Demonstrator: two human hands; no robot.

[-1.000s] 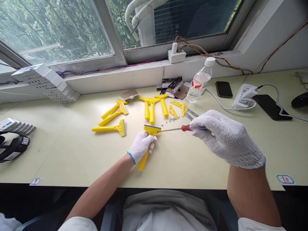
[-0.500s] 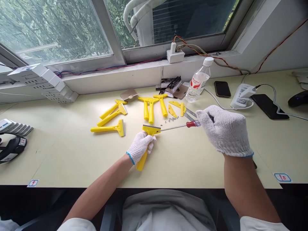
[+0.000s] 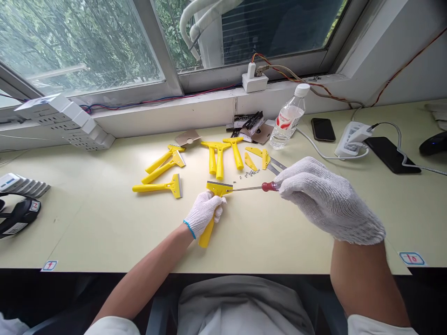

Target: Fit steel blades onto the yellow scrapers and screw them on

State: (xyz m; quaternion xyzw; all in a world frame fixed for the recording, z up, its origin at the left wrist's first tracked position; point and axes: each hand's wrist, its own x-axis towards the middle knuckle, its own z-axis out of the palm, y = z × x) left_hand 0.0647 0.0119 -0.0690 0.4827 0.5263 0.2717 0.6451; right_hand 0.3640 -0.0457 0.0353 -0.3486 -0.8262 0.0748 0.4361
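My left hand (image 3: 203,210), in a white knit glove, is closed around the yellow handle of a scraper (image 3: 219,188), whose blade edge points away from me. My gloved right hand (image 3: 326,200) grips a screwdriver (image 3: 268,186) with a red handle; most of the handle is hidden in the fingers. The screwdriver's thin shaft lies nearly level, and its tip meets the right side of the scraper head. Beyond the held scraper are a small pile of screws (image 3: 251,172), loose yellow plates (image 3: 250,161) and metal blades (image 3: 277,164).
Several yellow scrapers (image 3: 157,187) lie on the table to the left and at the back. Behind them are opened black boxes (image 3: 249,124) and a water bottle (image 3: 287,118). A power strip (image 3: 352,138) and phones (image 3: 323,129) are at the right; stacked white boxes (image 3: 64,120) stand left.
My right hand has turned at the wrist, and its fingers now stretch further along the screwdriver handle. The screwdriver tip stays at the scraper head. My left hand keeps its place.
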